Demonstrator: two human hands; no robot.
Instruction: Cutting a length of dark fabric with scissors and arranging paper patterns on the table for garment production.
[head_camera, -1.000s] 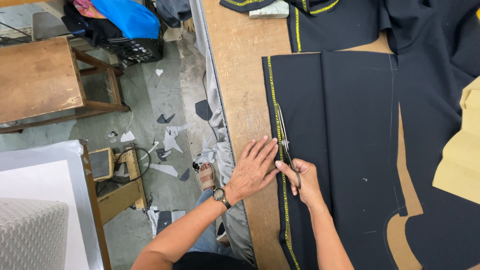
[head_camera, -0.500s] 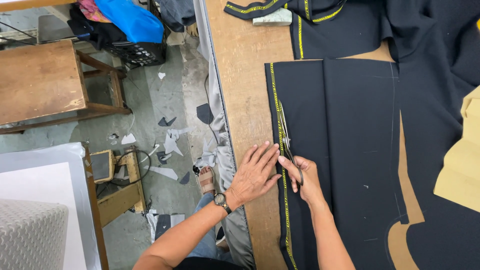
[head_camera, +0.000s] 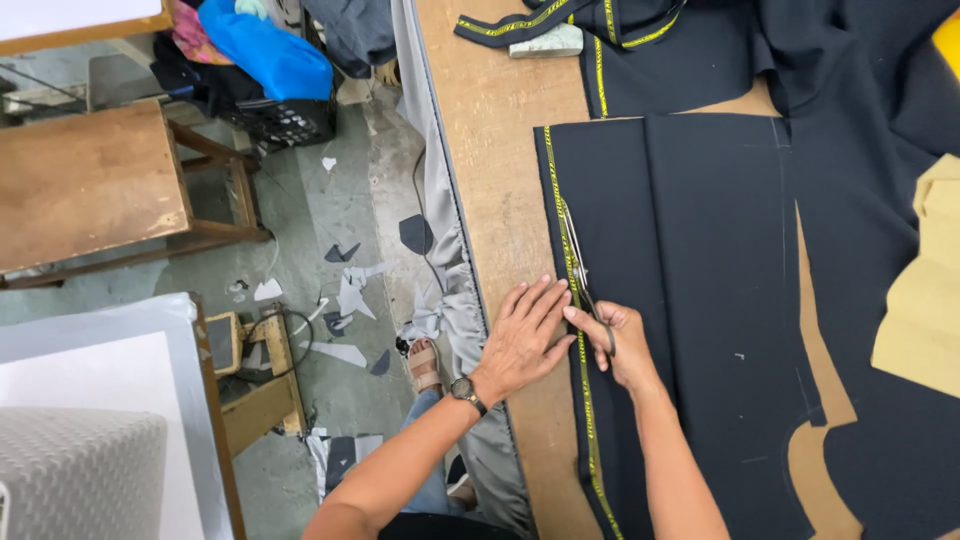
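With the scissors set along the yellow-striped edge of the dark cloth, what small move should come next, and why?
Probably close the scissors and slide them farther along the yellow-striped edge. The right hand grips them pointing up that edge, uncut cloth lies ahead, and the left hand presses flat beside it.

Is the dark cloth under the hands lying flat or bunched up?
Flat. The dark cloth lies smooth on the wooden table, its yellow-striped edge running straight beside the scissors.
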